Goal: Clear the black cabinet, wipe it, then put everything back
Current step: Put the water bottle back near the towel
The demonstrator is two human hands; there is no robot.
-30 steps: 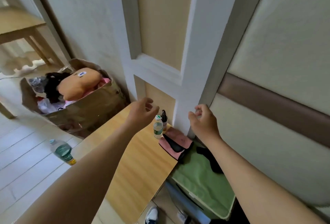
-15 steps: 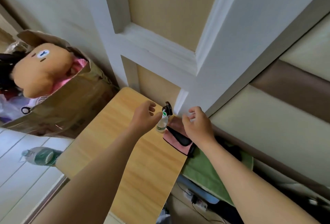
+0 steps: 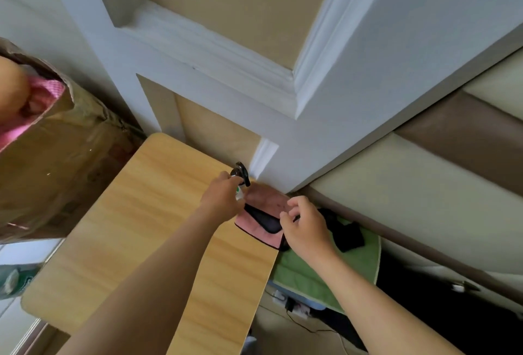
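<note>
Clearing barely begun: gripping small bottle (image 3: 239, 194) with left hand (image 3: 223, 199), poising curled right hand (image 3: 304, 226) over pink cloth (image 3: 268, 199), hold unclear; wiping, restocking ahead.

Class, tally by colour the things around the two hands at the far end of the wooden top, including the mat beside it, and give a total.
Black: 3 (clip-like item, flat case, dark item on the mat)
Pink: 1 (pad)
Green: 1 (mat)
Clear: 1 (bottle, mostly hidden in the left hand)
Total: 6
</note>
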